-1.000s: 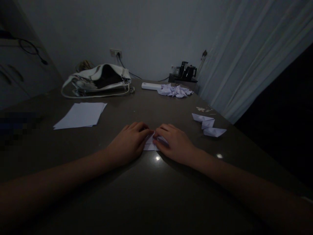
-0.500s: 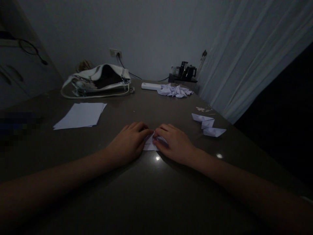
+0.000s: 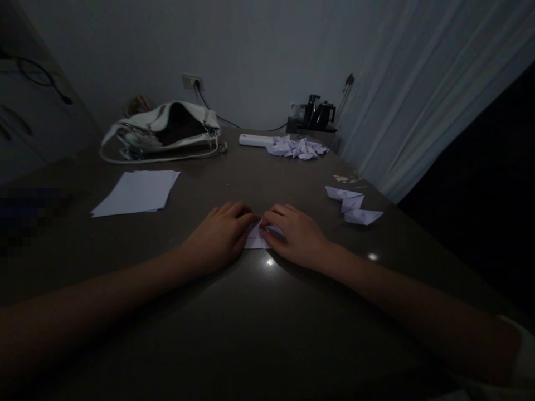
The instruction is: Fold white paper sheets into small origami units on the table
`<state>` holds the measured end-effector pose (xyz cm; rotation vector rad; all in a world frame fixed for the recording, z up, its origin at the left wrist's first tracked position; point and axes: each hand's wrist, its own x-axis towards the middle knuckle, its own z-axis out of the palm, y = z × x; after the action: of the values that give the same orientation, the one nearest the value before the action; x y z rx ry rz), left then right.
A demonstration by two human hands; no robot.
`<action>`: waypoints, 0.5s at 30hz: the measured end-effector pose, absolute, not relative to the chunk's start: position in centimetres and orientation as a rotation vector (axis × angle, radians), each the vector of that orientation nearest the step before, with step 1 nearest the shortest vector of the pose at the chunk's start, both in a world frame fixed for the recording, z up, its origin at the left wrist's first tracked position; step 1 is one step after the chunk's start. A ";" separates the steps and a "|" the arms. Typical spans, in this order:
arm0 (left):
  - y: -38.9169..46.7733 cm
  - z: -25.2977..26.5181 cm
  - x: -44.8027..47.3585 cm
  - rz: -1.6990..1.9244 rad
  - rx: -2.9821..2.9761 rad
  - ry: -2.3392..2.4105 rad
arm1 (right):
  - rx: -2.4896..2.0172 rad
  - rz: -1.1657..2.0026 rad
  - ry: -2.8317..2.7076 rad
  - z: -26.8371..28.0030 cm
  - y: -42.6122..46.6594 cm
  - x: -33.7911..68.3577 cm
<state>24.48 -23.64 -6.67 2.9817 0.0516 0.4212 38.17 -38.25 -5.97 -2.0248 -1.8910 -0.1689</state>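
Observation:
A small folded sheet of white paper [image 3: 254,243] lies on the dark table in front of me, partly covered by my fingers. My left hand [image 3: 223,231] is closed on its left side, thumb and fingertips near the top point. From the other side my right hand [image 3: 295,234] pinches the paper's right part, its fingertips almost meeting those of the left. To the right of my hands rest several folded paper boats [image 3: 363,216]. A stack of flat white sheets [image 3: 140,191] lies to the left.
Toward the back of the table [image 3: 234,323] stand an open white handbag [image 3: 184,133], a long white device [image 3: 254,140] and a heap of folded paper pieces [image 3: 297,147]. Small scraps [image 3: 346,179] lie near the right edge, by a curtain [image 3: 371,128]. A black kettle [image 3: 323,115] stands beyond.
The view has tilted slightly, so everything sits a little higher in the picture. Both hands keep nearly the same hold on the folded paper.

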 end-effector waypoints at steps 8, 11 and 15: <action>-23.7 -6.7 24.3 0.439 3.004 0.037 | -1.971 -0.112 -1.884 -6.1 -38.1 38.7; -23.6 -6.6 24.6 0.447 3.009 0.028 | -1.932 -0.061 -1.880 -6.3 -37.9 39.2; -24.1 -5.8 24.1 0.639 3.071 0.016 | -1.879 -0.012 -1.875 -6.3 -37.6 39.6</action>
<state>24.12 -24.10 -5.84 3.0711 0.0160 0.6388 39.63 -37.63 -6.34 -1.8792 -1.8748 -0.0122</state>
